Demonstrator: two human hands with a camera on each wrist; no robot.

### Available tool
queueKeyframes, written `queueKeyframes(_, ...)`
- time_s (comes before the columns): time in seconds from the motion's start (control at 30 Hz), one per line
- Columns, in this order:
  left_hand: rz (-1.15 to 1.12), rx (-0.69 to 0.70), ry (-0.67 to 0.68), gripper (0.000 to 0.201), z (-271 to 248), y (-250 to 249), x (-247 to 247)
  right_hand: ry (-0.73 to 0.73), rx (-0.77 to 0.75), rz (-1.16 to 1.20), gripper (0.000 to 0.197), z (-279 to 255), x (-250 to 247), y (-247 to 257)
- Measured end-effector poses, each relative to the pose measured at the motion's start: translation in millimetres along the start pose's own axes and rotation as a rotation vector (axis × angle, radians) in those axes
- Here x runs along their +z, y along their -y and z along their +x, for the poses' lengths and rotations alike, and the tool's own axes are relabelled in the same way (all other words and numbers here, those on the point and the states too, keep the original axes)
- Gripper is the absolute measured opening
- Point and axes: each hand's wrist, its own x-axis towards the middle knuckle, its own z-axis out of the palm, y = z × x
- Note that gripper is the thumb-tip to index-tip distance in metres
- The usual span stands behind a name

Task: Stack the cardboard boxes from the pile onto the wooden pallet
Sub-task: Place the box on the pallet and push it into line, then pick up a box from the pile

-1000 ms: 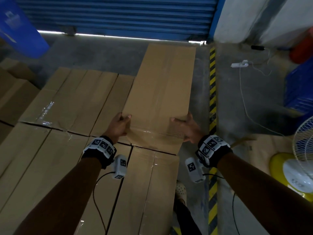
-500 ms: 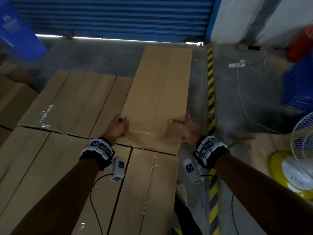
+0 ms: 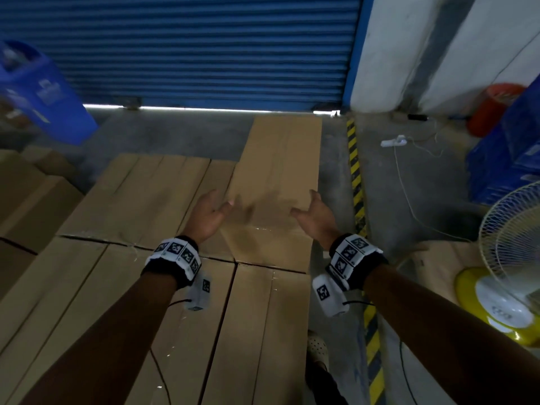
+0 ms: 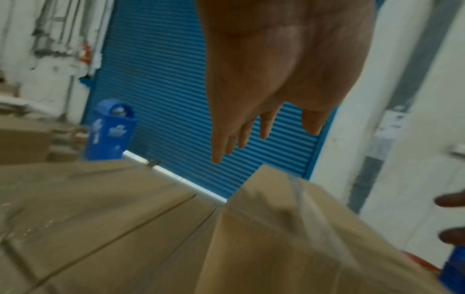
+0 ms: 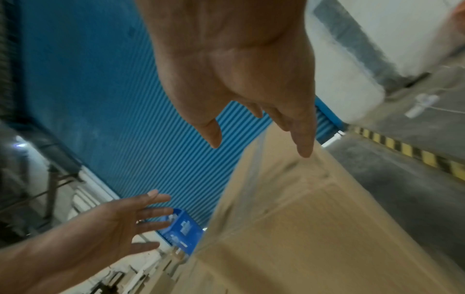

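A long cardboard box [image 3: 277, 171] lies at the right edge of the stacked boxes [image 3: 140, 200], its far end jutting out toward the shutter. My left hand [image 3: 209, 213] hovers just left of its near end, fingers straight and spread, holding nothing. My right hand [image 3: 314, 214] hovers at the near right corner, also open. The left wrist view shows my left hand [image 4: 264, 129] above the box [image 4: 302, 238] with air between them. In the right wrist view my right hand [image 5: 259, 129] is over the box [image 5: 314, 218]. No pallet shows under the stack.
A blue roller shutter [image 3: 190, 48] closes the far side, with a blue bin [image 3: 43, 95] at the left. A yellow-black floor stripe [image 3: 355, 176] runs along the right of the stack. Further right are a power strip [image 3: 394, 140], blue crates [image 3: 508, 159] and a fan [image 3: 511, 258].
Both hands have let go of the box's near end and lifted off it with fingers opened. The box now lies on the stack. The head view has tilted up.
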Motion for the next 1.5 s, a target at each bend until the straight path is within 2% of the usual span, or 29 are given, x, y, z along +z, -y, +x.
queueKeyframes(0.13,0.059,0.287,-0.054,0.068,-54,-27,-38,-0.107,-0.191,0.019,0.078,-70,-12,33)
queueKeyframes(0.27,0.074,0.488,-0.208,0.054,-130,-47,-67,-0.163,-0.343,0.097,0.074,-153,-20,50)
queueKeyframes(0.4,0.051,0.59,-0.308,0.053,-218,-53,-79,-0.233,-0.499,0.046,0.071,-230,-22,50)
queueKeyframes(0.53,0.034,0.648,-0.405,0.053,-295,-37,-72,-0.267,-0.613,0.057,0.068,-293,-21,35)
queueKeyframes(0.63,0.052,0.696,-0.406,0.055,-341,-17,-63,-0.281,-0.647,0.091,0.07,-333,-14,20)
queueKeyframes(0.83,0.081,0.557,-0.472,0.053,-449,25,-60,-0.183,-0.684,0.173,0.066,-419,12,-16)
queueKeyframes(1.1,0.038,0.243,-0.496,0.055,-570,125,-67,0.053,-0.633,0.087,0.07,-498,103,-47)
queueKeyframes(1.3,0.046,0.068,-0.598,0.055,-631,218,-107,0.192,-0.708,0.027,0.07,-536,189,-24)
queueKeyframes(1.5,0.074,-0.091,-0.616,0.055,-677,323,-174,0.31,-0.847,-0.084,0.071,-566,312,28)
